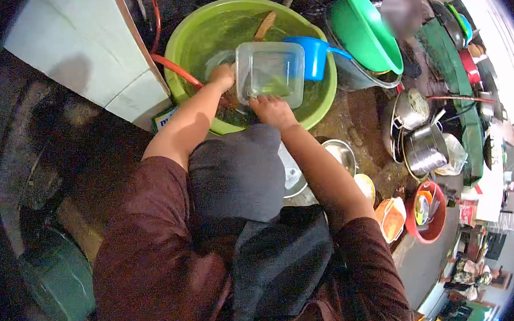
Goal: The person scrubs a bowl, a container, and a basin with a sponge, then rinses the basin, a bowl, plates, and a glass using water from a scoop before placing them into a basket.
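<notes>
Looks mid-rinse: right hand (273, 111) grips the container (271, 69) at 6 o'clock, left hand (223, 77) at 9 I can't tell, next needs steadiness.

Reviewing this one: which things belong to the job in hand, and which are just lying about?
Seemingly in use:
- clear container, right hand at its near edge, left hand beside it
- lime tub
- blue dipper
- orange hose

Seemingly lying about:
- green basin
- metal pots
- red basin

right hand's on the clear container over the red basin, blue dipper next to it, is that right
Not red: the head view shows a green basin. The right hand is on the clear container, with the blue dipper beside it.
</notes>
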Demonstrator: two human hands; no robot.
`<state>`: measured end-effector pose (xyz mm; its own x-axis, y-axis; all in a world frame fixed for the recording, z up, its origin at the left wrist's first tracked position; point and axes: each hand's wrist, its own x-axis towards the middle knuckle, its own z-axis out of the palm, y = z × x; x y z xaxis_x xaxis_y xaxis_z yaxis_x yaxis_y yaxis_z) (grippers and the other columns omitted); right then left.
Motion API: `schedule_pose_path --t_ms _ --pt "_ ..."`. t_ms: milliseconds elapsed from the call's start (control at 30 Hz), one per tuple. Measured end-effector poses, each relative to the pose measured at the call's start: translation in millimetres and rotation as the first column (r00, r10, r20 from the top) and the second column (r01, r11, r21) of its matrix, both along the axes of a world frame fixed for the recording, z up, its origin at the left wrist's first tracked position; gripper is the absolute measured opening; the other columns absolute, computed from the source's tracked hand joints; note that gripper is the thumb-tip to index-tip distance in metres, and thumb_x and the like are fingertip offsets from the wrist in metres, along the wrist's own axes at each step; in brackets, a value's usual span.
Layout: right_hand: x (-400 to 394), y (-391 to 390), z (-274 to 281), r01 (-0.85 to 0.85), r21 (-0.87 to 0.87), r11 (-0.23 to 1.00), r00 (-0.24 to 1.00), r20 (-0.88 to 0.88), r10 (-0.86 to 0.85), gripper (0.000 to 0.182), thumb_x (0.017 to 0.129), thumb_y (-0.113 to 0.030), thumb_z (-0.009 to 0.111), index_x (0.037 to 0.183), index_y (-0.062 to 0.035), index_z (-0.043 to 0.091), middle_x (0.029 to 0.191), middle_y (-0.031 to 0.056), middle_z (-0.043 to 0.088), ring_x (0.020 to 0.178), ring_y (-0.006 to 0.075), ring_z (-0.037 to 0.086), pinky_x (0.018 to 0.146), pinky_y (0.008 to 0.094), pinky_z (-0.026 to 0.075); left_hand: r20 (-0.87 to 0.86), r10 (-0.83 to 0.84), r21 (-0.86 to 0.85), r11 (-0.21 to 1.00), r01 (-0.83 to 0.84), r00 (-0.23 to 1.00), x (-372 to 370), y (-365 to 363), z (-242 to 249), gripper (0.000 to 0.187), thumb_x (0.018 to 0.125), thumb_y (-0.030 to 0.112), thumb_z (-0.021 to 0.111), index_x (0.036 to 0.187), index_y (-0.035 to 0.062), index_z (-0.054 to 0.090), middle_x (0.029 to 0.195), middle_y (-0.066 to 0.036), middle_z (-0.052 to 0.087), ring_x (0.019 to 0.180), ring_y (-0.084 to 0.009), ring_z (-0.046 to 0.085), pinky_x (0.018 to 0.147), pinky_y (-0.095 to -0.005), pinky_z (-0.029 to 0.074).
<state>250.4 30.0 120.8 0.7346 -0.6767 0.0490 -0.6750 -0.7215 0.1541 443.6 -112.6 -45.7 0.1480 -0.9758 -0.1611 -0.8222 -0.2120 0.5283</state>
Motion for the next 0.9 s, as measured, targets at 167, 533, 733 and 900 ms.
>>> schedule_pose_path --t_ms 167,533,733,900 --pt "5.1 -32.3 -35.4 0.071 0.038 0.997 0.997 -0.021 -0.071 0.025 0.077 -0.01 0.049 0.102 -0.0086 0.05 0.094 0.0115 0.055 0.085 0.0278 0.058 0.07 0.0371 0.049 -0.167 0.043 -0.044 0.998 -0.051 0.985 -6.0 15.8 38.1 0.033 0.083 0.031 0.045 0.095 0.0055 0.062 0.095 -0.02 0.06 0.091 -0.0365 0.057 0.079 -0.0434 0.044" --pt "-23.7 -97.9 -165.5 0.268 0.534 0.802 0.957 -0.245 -0.156 0.023 0.077 -0.013 0.051 0.097 -0.0075 0.061 0.099 0.0175 0.06 0.091 0.0311 0.059 0.08 0.0391 0.047 -0.254 -0.031 0.073 0.996 0.051 0.967 -14.0 11.3 31.6 0.042 0.074 0.041 0.061 0.095 0.0046 0.061 0.095 -0.015 0.062 0.086 -0.0297 0.059 0.073 -0.0397 0.044" --pt "3.6 -51.4 -40.9 0.084 0.709 0.7 0.996 -0.06 -0.059 0.027 0.078 -0.018 0.05 0.1 -0.006 0.059 0.098 0.0202 0.06 0.092 0.0348 0.058 0.079 0.0422 0.045 -0.526 -0.255 0.067 0.939 0.338 0.811 -11.6 -12.2 -6.4 0.037 0.073 0.036 0.062 0.094 0.0052 0.063 0.084 -0.011 0.061 0.076 -0.0196 0.053 0.069 -0.0358 0.042" --pt "-14.0 -47.7 -29.4 0.035 0.602 0.797 0.894 0.338 -0.295 0.024 0.082 -0.017 0.049 0.098 -0.002 0.057 0.086 0.0168 0.063 0.077 0.0266 0.063 0.069 0.0365 0.049 -0.717 -0.239 -0.015 0.944 0.328 0.655 -16.8 -3.6 -16.5 0.04 0.074 0.038 0.061 0.097 0.0056 0.062 0.09 -0.01 0.061 0.08 -0.021 0.054 0.074 -0.035 0.042"
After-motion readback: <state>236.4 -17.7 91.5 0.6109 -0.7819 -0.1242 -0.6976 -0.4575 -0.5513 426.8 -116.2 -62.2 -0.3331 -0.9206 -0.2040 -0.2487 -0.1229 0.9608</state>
